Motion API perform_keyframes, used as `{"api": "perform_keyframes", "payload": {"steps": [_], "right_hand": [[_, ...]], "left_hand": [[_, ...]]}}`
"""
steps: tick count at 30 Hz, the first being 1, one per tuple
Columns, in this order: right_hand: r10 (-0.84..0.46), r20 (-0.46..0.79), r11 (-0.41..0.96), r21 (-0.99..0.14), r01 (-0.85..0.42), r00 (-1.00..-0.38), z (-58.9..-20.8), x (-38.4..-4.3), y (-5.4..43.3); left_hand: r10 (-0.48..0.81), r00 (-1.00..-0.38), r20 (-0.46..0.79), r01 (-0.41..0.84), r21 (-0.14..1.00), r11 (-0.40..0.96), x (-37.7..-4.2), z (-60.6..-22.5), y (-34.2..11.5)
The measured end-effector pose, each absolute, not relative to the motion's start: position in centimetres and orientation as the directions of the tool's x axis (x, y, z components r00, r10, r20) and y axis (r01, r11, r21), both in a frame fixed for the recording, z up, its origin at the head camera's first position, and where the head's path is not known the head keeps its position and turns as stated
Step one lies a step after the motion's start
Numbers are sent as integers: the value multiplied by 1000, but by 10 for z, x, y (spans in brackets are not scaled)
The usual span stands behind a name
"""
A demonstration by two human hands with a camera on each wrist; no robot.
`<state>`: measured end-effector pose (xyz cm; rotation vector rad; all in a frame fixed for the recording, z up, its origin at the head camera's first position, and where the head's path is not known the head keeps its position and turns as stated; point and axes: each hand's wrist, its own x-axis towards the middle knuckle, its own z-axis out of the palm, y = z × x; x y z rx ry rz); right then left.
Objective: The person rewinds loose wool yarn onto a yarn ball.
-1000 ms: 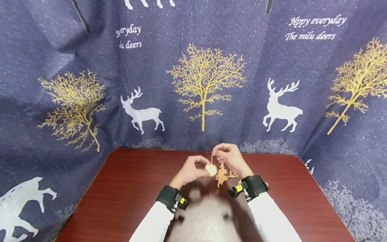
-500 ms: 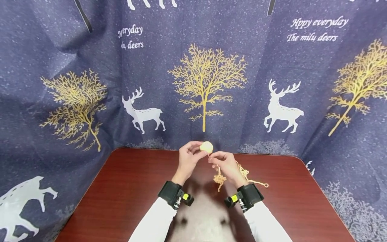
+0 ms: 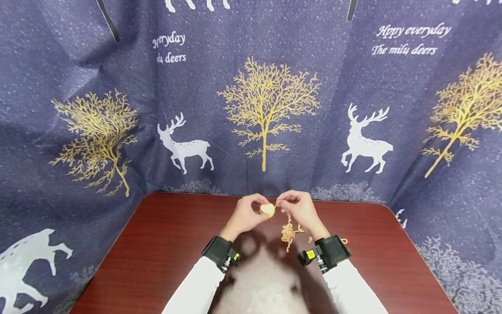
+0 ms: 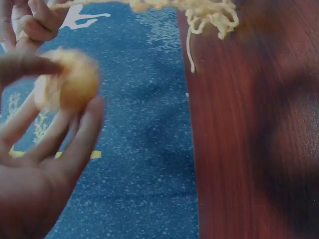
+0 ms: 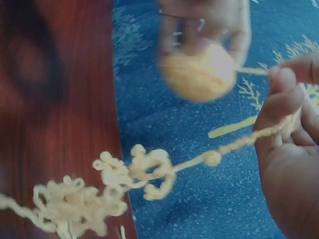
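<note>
A small pale yellow ball of yarn (image 3: 267,210) is held in my left hand (image 3: 245,216), gripped between thumb and fingertips. In the left wrist view the yarn ball (image 4: 75,79) looks blurred. To its right, my right hand (image 3: 302,210) pinches the strand between thumb and forefinger. A short length of yarn (image 5: 251,71) runs taut from the ball to those fingertips. More yarn passes through the right palm and hangs below as a tangled, curly clump (image 3: 288,233). In the right wrist view this clump (image 5: 75,204) shows loops and a small knot.
Both hands are above a reddish-brown wooden table (image 3: 164,244). A loose yarn end (image 3: 344,240) shows beside the right wrist strap. Behind the table hangs a dark blue curtain (image 3: 243,109) printed with deer and trees. Black camera straps (image 3: 217,253) circle both wrists.
The ball rose toward the table's far edge, then came back down slightly left of its first spot. The right hand dipped and lifted again, still pinching the strand.
</note>
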<state>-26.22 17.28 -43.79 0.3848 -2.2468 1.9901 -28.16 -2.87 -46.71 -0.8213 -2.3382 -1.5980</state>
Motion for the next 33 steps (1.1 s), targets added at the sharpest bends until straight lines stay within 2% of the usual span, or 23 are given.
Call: {"api": "perform_keyframes", "payload": {"steps": [3,6,9,12,14,18,22,25,28,33], "right_hand": [[-131,228,-25,-974,-227,-965,-435,-265,175],[-139,213,-97,-975,-201,-967,-436,-269,175],[-144,191,-115,-978,-175,-971,-441,-271,174],[-161,164,-114,-983,-146,-973,-448,-271,172],[-172,156,-95,-985,-141,-973,-451,-269,169],[-202,163,-6,-986,-165,-966,-452,-263,164],[-213,176,88,-976,-198,-961,-450,-258,161],[-209,199,143,-962,-231,-958,-448,-255,161],[-201,225,176,-949,-262,-953,-446,-253,161],[-187,233,205,-941,-270,-954,-445,-253,162]], "left_hand": [[501,-772,391,525,837,157,-275,-463,-32],[561,-730,390,453,891,-30,-270,-457,-35],[526,-729,439,366,898,-244,-268,-454,-36],[419,-773,476,313,861,-401,-268,-452,-34],[331,-812,481,310,836,-452,-268,-450,-32],[162,-879,449,356,842,-405,-270,-448,-29],[68,-892,447,427,881,-204,-273,-449,-28],[53,-862,504,503,864,-29,-274,-453,-26],[66,-845,531,535,841,78,-274,-458,-25],[92,-893,441,447,892,63,-272,-462,-24]]}}
